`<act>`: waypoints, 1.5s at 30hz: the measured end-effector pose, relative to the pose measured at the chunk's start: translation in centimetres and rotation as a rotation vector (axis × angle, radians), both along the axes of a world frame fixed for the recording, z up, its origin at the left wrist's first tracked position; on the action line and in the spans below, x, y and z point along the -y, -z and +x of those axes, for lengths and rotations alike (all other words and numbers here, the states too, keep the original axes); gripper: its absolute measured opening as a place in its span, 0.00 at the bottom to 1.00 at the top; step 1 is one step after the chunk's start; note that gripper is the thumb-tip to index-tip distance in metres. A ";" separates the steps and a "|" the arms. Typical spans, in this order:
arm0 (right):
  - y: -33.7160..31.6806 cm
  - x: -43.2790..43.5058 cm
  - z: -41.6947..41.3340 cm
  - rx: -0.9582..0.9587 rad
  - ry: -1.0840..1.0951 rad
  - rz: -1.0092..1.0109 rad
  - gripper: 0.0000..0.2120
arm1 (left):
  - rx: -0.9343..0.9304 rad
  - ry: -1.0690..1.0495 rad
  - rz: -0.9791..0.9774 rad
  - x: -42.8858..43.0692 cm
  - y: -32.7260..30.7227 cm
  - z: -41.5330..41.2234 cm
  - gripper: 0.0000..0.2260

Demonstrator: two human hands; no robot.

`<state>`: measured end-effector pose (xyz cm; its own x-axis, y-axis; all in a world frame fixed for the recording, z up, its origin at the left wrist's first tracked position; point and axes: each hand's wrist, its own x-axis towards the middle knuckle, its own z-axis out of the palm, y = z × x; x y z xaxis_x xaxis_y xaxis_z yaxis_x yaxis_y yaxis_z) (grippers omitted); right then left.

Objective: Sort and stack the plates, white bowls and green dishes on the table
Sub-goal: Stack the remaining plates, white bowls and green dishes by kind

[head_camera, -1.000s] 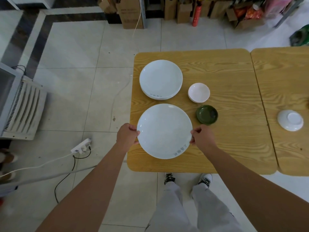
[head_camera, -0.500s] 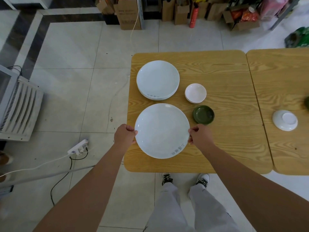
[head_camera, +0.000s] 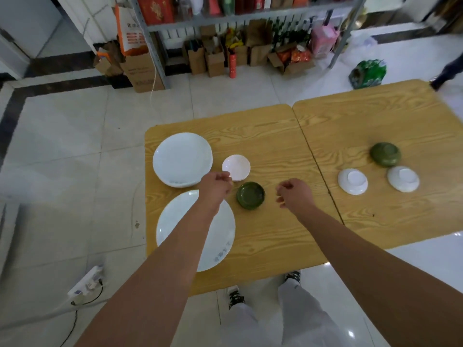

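A large white plate (head_camera: 220,236) lies at the near left of the wooden table (head_camera: 270,136), partly under my left forearm. Behind it sits a stack of white plates (head_camera: 181,159). A small white bowl (head_camera: 236,167) and a green dish (head_camera: 251,195) stand to their right. My left hand (head_camera: 216,186) hovers loosely curled beside the green dish, holding nothing. My right hand (head_camera: 294,192) hovers curled over bare table, also holding nothing. On the right table lie an upturned green dish (head_camera: 385,154) and two upturned white bowls (head_camera: 352,181) (head_camera: 403,178).
A seam (head_camera: 318,171) divides the two tables. Shelving with cardboard boxes (head_camera: 142,68) and bags stands behind. A power strip (head_camera: 86,284) with cables lies on the tiled floor at the left. My feet show below the near table edge.
Both hands have let go of the large plate, which now rests on the table, and have lifted forward. The camera has tilted up and right, showing the right table's dishes.
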<state>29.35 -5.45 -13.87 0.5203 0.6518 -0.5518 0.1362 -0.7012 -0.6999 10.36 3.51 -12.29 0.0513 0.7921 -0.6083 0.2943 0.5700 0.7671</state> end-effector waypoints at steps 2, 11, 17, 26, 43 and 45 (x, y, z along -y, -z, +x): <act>-0.2 0.6 3.8 0.009 0.037 0.017 0.05 | 0.033 0.065 -0.023 0.2 0.0 4.6 0.13; 0.5 2.9 19.6 -0.146 0.354 -0.102 0.10 | -0.044 0.325 -0.099 3.1 1.8 23.2 0.08; 3.0 3.4 26.7 -0.195 0.349 -0.193 0.17 | -0.177 0.355 -0.142 3.8 5.2 30.5 0.05; 5.1 3.2 30.1 -0.097 0.130 -0.335 0.27 | -0.349 0.347 -0.247 4.0 6.8 35.2 0.09; 7.2 0.5 27.2 0.193 -0.160 -0.595 0.56 | -0.226 0.261 -0.306 4.1 8.8 33.1 0.11; 7.1 0.4 26.7 0.146 -0.109 -0.596 0.56 | -0.216 0.247 -0.312 4.1 8.6 32.8 0.09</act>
<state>56.07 -5.82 -20.98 0.5660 0.3071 -0.7651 0.2938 -0.9422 -0.1608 43.15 -0.55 -20.92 0.0612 0.5489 -0.8336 0.5853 0.6568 0.4755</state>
